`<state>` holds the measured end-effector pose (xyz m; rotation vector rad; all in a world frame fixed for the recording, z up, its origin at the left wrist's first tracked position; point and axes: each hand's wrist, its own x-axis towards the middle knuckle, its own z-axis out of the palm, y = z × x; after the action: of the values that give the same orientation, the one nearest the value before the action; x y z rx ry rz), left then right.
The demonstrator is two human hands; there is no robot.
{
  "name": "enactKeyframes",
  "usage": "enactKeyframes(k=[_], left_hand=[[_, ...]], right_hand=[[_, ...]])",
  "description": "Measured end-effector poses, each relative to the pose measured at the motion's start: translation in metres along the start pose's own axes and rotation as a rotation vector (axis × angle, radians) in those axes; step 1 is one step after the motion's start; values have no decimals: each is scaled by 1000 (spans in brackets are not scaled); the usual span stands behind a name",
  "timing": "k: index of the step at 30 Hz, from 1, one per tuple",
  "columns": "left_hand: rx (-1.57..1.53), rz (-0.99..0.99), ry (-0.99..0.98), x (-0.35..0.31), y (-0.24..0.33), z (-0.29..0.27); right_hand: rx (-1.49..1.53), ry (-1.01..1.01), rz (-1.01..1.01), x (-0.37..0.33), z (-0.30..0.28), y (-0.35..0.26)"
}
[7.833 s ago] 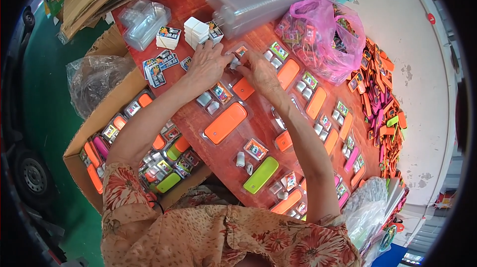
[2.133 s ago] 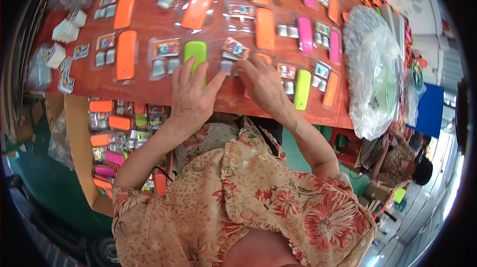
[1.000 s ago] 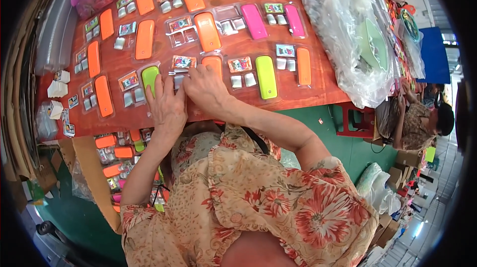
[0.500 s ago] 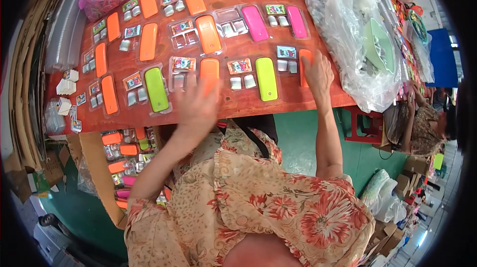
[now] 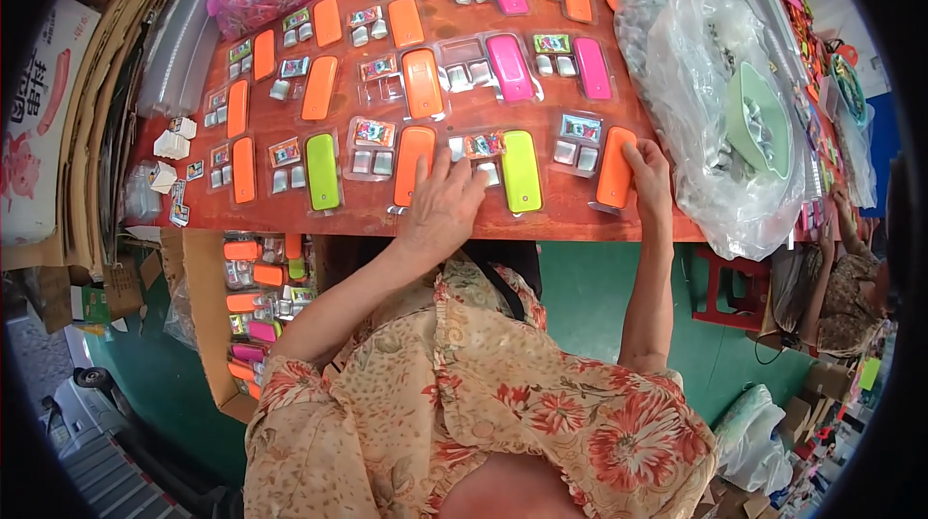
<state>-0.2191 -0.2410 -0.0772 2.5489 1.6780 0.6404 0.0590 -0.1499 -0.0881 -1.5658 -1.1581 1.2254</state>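
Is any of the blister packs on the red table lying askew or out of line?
Yes. The orange pack under the right hand lies tilted at the table edge. The left hand rests on another orange pack. No damage visible.

My left hand (image 5: 443, 205) covers the lower end of an orange oblong plastic case (image 5: 415, 164). The small printed cards (image 5: 373, 131) in the clear blister packs are too small to read.
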Motion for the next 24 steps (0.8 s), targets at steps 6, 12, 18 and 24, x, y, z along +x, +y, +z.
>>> enactKeyframes(k=[6,12,18,24], left_hand=[[-152,-104,0,11,3,-8],[142,-19,-56,26,9,-1],[74,-109,-18,13,-2,-4],[-216,-284,245,16,-30,-20]], right_hand=[[222,-112,-24,-3,-4,8],[423,-236,1,-2,1,8],[441,-402,45,-4,30,-8],[291,-474,95,-4,66,-11]])
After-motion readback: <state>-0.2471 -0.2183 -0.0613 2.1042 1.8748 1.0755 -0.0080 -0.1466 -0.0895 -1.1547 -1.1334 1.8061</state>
